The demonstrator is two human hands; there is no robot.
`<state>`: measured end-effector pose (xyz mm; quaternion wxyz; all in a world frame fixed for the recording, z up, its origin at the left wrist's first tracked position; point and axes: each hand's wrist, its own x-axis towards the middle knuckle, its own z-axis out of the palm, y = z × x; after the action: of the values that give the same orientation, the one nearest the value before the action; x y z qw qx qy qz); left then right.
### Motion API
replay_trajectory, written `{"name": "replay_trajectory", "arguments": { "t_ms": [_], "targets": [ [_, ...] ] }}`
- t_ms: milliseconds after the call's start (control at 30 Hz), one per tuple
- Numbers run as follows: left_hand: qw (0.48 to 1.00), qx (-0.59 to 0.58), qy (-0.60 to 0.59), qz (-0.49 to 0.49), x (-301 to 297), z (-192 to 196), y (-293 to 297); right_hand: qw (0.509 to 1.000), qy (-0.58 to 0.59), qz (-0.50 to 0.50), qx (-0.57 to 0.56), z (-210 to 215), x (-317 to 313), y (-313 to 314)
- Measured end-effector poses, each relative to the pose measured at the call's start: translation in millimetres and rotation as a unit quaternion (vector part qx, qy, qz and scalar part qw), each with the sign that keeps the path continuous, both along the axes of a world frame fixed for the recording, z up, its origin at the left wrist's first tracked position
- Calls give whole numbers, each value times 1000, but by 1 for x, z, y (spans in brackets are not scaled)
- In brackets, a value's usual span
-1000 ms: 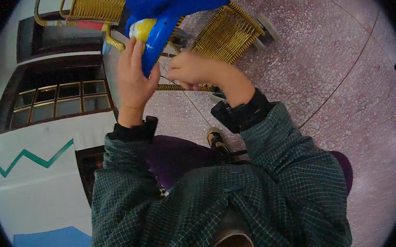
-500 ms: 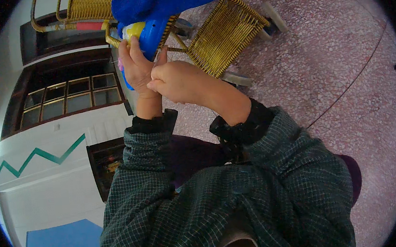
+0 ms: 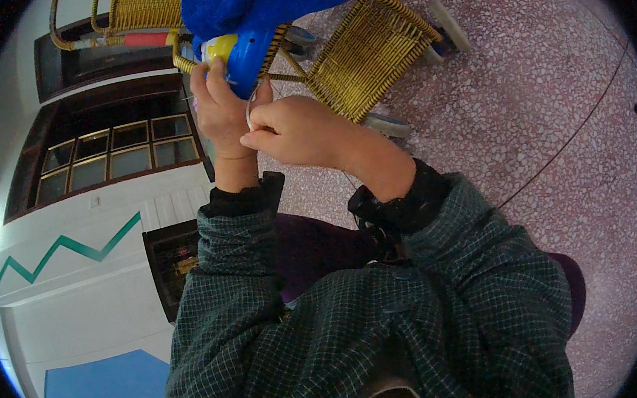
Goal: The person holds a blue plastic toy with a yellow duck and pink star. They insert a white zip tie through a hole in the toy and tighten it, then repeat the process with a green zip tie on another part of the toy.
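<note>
Centrally, the right hand (image 3: 293,129) has its fingers pressed together, apparently on a pale strand (image 3: 249,114); a hard pull could snap or free it. To its left, the left hand (image 3: 220,115) touches a blue-and-yellow object (image 3: 245,57); whether its fingers clamp cannot be told, and a loose hold could let the object tip. Farther, a blue cloth (image 3: 271,2) adjoins it.
</note>
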<state>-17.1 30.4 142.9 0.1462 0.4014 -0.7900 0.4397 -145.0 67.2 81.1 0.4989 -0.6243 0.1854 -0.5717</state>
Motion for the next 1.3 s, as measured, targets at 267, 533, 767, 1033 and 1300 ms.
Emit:
{"name": "replay_trajectory", "arguments": {
  "t_ms": [267,533,767,1033,1300],
  "targets": [
    [1000,9,-7,0,-2,-1,4,934,-150,231,226,-31,-19,-31],
    [980,171,90,-53,12,17,13,889,-337,143,276,-51,12,-47],
    [925,273,228,-131,29,16,10,829,-460,243,205,-36,40,-52],
    [933,252,216,-143,30,14,11,841,-428,208,256,-32,33,-46],
    [941,234,193,-151,29,15,9,887,-349,155,259,-28,26,-39]
  ]
}}
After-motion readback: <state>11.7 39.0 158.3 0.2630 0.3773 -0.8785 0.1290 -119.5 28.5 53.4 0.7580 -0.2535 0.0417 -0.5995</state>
